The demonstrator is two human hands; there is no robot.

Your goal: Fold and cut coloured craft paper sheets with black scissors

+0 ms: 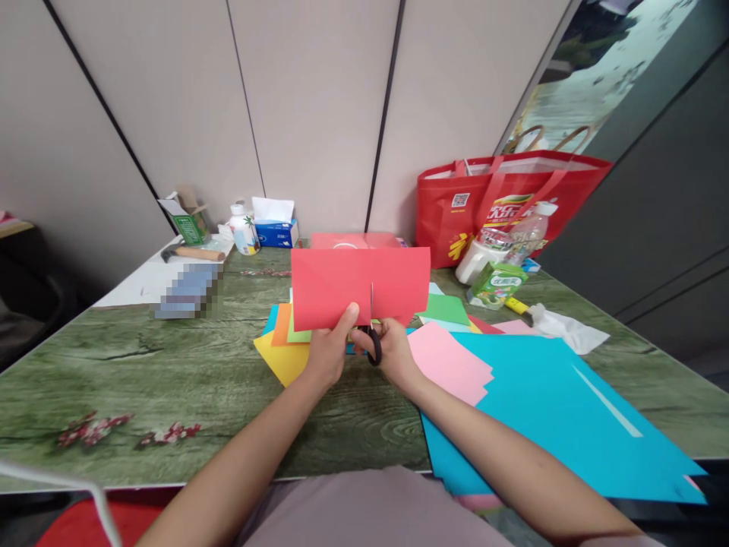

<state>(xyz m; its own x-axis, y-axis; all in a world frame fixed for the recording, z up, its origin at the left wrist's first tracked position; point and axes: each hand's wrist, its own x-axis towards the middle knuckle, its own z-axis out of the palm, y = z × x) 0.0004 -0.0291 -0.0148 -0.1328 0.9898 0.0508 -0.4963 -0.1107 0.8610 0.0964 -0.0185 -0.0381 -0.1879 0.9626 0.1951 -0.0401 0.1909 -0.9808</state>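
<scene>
In front of me a sheet of red paper (pixel 330 285) is held up above the table. My left hand (pixel 331 346) grips its lower edge, thumb on the near face. My right hand (pixel 392 349) has its fingers in the black handles of a pair of scissors (pixel 373 346). A blade crosses the lower half of the sheet, right of its middle, along what looks like a cut line. Beneath the hands lie sheets of coloured paper, among them a yellow sheet (pixel 282 358) and an orange one (pixel 281 327).
Pink sheets (pixel 447 361) and a large blue sheet (pixel 529 403) cover the right side. A red shopping bag (pixel 444 220), a green carton (pixel 497 285) and a plastic bottle (pixel 535 224) stand behind. Back left are a hammer (pixel 199 253), a white bottle (pixel 244 229) and a tissue box (pixel 277 232).
</scene>
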